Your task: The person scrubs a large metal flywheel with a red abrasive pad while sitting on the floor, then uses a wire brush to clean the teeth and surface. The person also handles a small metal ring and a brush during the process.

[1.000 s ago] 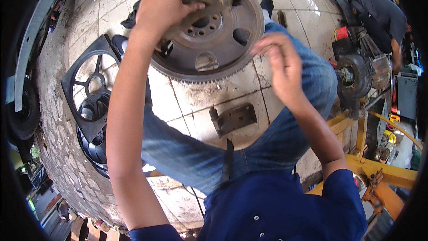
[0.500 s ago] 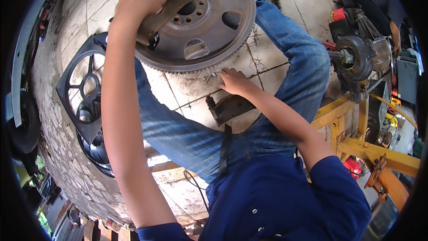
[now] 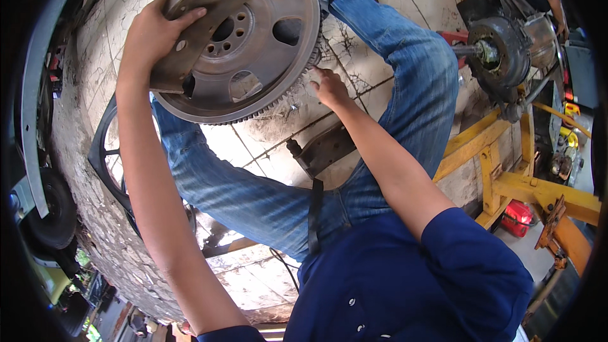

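A large toothed flywheel (image 3: 278, 66), brown-grey with a ring of bolt holes round its centre, is tilted between my legs. My left hand (image 3: 155, 31) is closed round the edge of a flat metal bracket (image 3: 196, 41) lying across the flywheel's face, thumb on top. My right hand (image 3: 330, 88) is at the flywheel's near right rim, its fingers bent together by the teeth. Whether a small thing sits in those fingers is not visible. On the tiles below lies a dark curved metal piece (image 3: 326, 149) with holes. A small shiny bit (image 3: 293, 107) is on the floor nearby.
To the right stand a yellow metal frame (image 3: 494, 177) and a greasy hub assembly (image 3: 497, 54). A red can-like object (image 3: 518, 218) sits under the frame. Left of my leg is a black round-opening shroud (image 3: 104, 145). Another person's arm (image 3: 556, 16) shows at the far right.
My right hand has risen from the floor by the small shiny bit to the flywheel's rim. The flywheel, bracket and left hand appear further left and a little lower, partly because the view has shifted.
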A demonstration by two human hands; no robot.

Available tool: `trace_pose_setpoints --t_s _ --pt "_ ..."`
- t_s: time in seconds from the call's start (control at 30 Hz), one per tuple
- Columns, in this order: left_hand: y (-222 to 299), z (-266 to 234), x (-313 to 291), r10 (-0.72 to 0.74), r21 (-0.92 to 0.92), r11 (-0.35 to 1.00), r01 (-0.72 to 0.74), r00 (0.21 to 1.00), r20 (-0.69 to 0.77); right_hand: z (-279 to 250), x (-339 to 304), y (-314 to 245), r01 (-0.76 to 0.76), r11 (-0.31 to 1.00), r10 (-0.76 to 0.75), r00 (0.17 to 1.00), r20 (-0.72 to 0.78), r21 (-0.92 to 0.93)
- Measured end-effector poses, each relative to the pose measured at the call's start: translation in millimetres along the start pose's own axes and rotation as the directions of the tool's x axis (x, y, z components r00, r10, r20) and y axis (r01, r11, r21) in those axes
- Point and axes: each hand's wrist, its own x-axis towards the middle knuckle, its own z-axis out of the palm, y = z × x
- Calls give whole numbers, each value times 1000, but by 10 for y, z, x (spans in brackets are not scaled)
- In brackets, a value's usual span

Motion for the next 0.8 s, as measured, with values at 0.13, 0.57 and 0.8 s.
trace_pose_setpoints --t_s 0.13,0.57,0.8 --pt "28 -19 36 17 52 998 -17 1000 3 284 -210 -1 254 946 -264 964 -23 -200" --pt "-116 44 163 69 44 997 -69 998 4 -819 -420 -788 594 738 -203 649 734 -321" --pt "-173 -20 -31 22 50 998 -23 999 29 -2678 -689 -1549 829 516 -564 518 643 -215"
